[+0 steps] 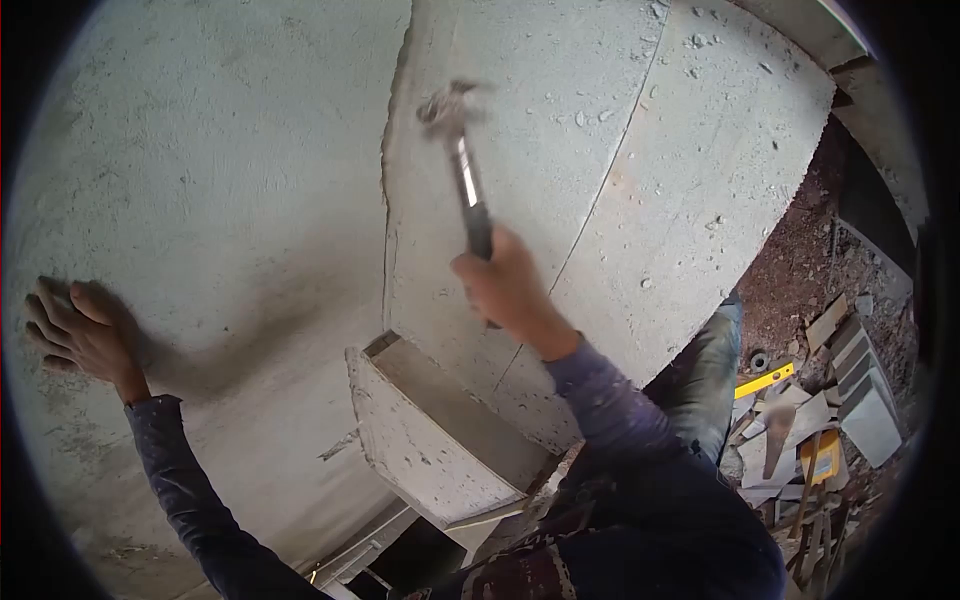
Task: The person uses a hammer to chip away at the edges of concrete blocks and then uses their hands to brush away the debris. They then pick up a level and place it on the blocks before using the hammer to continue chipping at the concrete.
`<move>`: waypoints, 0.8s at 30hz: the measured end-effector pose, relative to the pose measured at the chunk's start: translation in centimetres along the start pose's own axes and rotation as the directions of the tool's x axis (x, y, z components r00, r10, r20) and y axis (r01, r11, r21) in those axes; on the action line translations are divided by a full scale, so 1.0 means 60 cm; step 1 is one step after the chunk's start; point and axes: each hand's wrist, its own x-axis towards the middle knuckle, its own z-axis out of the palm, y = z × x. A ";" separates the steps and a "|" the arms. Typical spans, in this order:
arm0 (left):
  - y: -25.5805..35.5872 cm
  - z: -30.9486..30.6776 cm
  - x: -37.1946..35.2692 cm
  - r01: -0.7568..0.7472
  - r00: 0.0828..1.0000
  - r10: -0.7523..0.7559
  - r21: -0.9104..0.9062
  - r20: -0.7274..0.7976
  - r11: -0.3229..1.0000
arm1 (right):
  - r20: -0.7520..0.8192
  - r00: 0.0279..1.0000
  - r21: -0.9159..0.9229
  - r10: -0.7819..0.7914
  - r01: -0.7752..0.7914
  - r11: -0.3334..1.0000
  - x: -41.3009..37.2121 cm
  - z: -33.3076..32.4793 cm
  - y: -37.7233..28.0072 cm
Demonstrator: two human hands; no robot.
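Observation:
My right hand (pixel 512 287) is wrapped round the dark grip of a claw hammer (pixel 467 170). The hammer's metal head is smeared by motion, above a pale board surface (pixel 560 150) strewn with crumbs of debris. On the left, my left hand (pixel 82 335) lies flat against the plastered wall (pixel 240 120), fingers spread, holding nothing. Where the wall meets the board runs a rough vertical edge. Between my arms, a box-like ledge (pixel 430 440) with speckled white sides juts out below the board.
At the lower right, a yellow spirit level (pixel 763 380), a handsaw (pixel 778 440), a yellow object (pixel 820 457) and broken board pieces lie on the rubble floor. Stacked grey slabs (pixel 868 415) stand beside them. The board's jagged right edge drops off to reddish ground (pixel 790 260).

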 end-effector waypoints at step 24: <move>-0.029 0.020 -0.007 -0.013 1.000 0.013 -0.005 -0.012 1.000 | -0.563 0.502 0.514 -0.656 0.835 0.198 0.002 -0.075 -0.226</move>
